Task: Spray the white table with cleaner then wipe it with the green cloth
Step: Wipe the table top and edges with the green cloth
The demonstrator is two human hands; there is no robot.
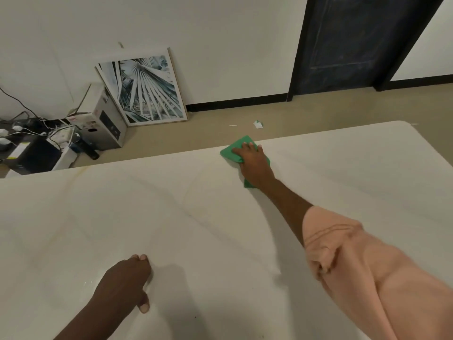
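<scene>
The white table (pixel 196 217) fills the lower part of the view, with faint streaks across its top. Close to its far edge lies the green cloth (pixel 232 149), and my right hand (pixel 252 160) presses flat on it with the arm stretched out in a pink sleeve. My left hand (pixel 125 280) rests on the near part of the tabletop, fingers curled under and thumb out, holding nothing. No spray bottle is in view.
Beyond the far edge is beige floor with a scrap of paper (pixel 257 124). A framed palm-leaf print (pixel 144 89) leans on the wall. Boxes (pixel 103 119), cables and a dark bottle (pixel 88 149) crowd the left corner. A dark door (pixel 355 40) stands at the back right.
</scene>
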